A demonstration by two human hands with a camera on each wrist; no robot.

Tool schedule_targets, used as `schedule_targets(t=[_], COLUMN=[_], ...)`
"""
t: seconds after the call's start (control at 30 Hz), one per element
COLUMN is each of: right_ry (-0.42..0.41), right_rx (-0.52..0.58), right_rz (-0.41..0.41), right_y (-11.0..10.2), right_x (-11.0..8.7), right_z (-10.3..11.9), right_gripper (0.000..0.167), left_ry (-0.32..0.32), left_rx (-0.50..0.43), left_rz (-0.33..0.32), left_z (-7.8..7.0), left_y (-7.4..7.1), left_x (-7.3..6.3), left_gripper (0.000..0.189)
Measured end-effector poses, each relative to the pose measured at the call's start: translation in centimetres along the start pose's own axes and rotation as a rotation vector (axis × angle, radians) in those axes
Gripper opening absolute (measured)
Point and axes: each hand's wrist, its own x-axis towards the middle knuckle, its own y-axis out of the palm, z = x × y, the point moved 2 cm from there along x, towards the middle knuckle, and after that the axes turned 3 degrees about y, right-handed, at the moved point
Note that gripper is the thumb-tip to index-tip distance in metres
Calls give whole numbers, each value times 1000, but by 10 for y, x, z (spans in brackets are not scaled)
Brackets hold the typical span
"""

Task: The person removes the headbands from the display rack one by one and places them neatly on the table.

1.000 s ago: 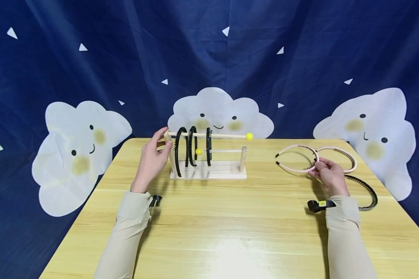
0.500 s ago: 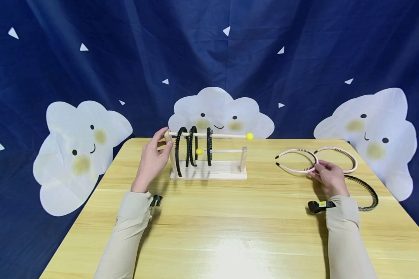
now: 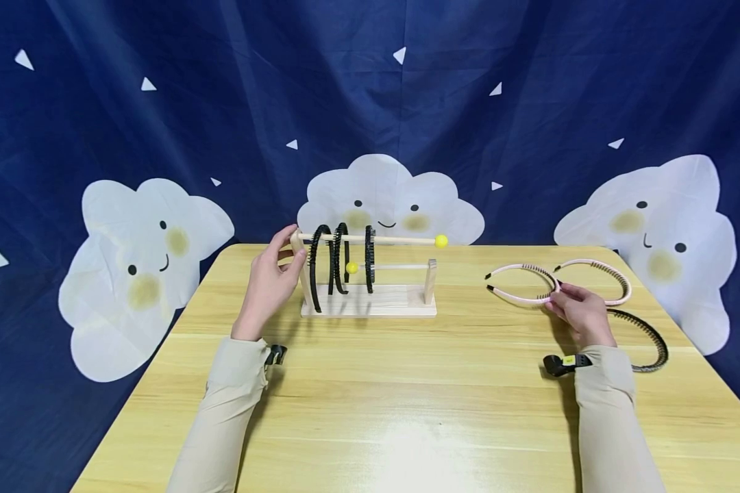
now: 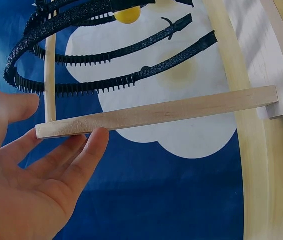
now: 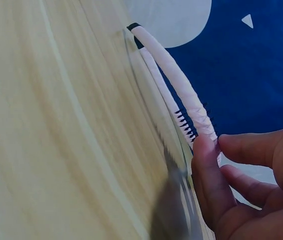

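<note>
My left hand is at the left upright of a wooden headband stand, thumb on the rod's side and fingertips against the outer face. Three black toothed headbands hang over its upper rod, which ends in a yellow ball. At the right, my right hand pinches a pale pink headband by its curved middle between thumb and fingers. Its black-tipped ends point left, and in the right wrist view the band stands over its shadow on the table.
A second pink headband lies behind my right hand, and a black one lies to its right, partly hidden by the wrist. A lower rod with a yellow ball runs left from the stand's right upright. A blue cloud-printed curtain hangs behind the table.
The pink headband in my right hand has tipped a little, its far arm dropping toward the near one. My left hand and the stand stay in place.
</note>
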Motion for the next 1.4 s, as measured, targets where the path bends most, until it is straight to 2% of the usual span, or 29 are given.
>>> schedule_targets(t=[0.8,0.9,0.97,1.1,1.4], right_ry=[-15,-27,-24,-44,-169], right_rx=[-62,-53,-32,-67,-102], right_rz=[-44,-46,-45,-41,-33], right_y=[-2,-1,0,2,17], right_x=[0,-2,-3,-9,-20], right_z=[1,3,5,12,33], right_gripper=[68,58,47,24,16], left_ry=[14,14,13,10,17], left_rx=[-6,-6,-5,2,0], left_rz=[-5,-5,-4,-2,-4], left_z=[1,0,0,0,1], left_y=[1,1,1,1,0], left_x=[-1,-1,0,0,0], left_gripper=[51,51,51,51,51])
